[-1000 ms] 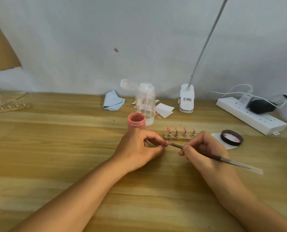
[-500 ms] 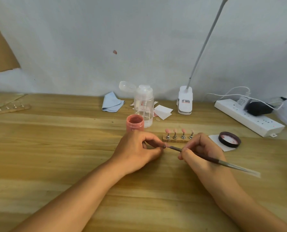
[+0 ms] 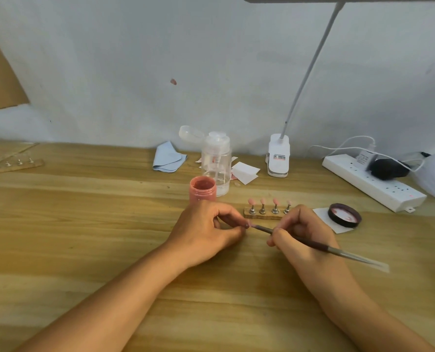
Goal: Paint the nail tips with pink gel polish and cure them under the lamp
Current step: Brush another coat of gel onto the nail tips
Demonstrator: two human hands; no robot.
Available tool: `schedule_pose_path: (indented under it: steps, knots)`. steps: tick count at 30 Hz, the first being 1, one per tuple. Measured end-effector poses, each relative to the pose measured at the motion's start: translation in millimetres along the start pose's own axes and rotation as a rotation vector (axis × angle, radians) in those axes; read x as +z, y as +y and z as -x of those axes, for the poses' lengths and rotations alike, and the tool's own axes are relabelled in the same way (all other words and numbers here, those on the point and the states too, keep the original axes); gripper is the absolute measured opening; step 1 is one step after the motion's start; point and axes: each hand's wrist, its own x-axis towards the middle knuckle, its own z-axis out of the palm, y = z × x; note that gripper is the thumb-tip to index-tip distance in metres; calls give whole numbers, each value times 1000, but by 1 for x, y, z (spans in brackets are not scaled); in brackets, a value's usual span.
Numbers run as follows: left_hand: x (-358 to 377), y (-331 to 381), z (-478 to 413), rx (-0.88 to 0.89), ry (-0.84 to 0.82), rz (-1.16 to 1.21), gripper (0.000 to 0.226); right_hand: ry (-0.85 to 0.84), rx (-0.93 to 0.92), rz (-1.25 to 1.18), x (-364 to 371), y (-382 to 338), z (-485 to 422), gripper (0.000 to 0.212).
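My left hand [image 3: 206,232] pinches a small nail tip [image 3: 246,226] between thumb and forefinger, low over the table. My right hand [image 3: 302,240] grips a thin brush [image 3: 313,246], and its pink bristle end touches that tip. Just behind my hands a wooden stand [image 3: 262,215] carries several pink nail tips on metal pegs. An open pink gel polish jar [image 3: 202,189] stands behind my left hand. Its dark lid [image 3: 344,215] lies on white paper to the right. A white clip lamp [image 3: 278,156] sits at the back, its arm rising to a head at the top edge.
A clear pump bottle [image 3: 215,163], a folded blue cloth [image 3: 168,157] and white paper squares [image 3: 245,172] lie at the back. A white power strip [image 3: 373,185] with plugs runs along the right. Another nail stand [image 3: 13,165] sits far left on the wooden table [image 3: 84,224].
Both hands stay in place with the brush tip working on the pinched nail tip. The view has tilted upward a little, bringing the lamp head into sight.
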Motion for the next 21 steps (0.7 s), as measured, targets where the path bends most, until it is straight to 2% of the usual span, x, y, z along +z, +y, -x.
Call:
schedule_pose_path:
  steps: [5, 10, 13, 19, 21]
  knots:
    - [0, 0, 0, 3, -9, -8, 14, 5, -4, -6, 0, 1, 0, 10]
    - [1, -3, -1, 11, -11, 1, 15, 149, -150, -103, -2, -2, 4, 20]
    - [1, -2, -1, 22, -10, 23, 16, 111, -215, -49, 2, -14, 6, 17]
    - [-3, 0, -5, 27, 23, 0, 24, -60, -25, -71, 13, -48, -25, 12]
    - [-2, -1, -3, 8, 0, -11, 21, -91, 70, -1, 25, -56, -46, 5]
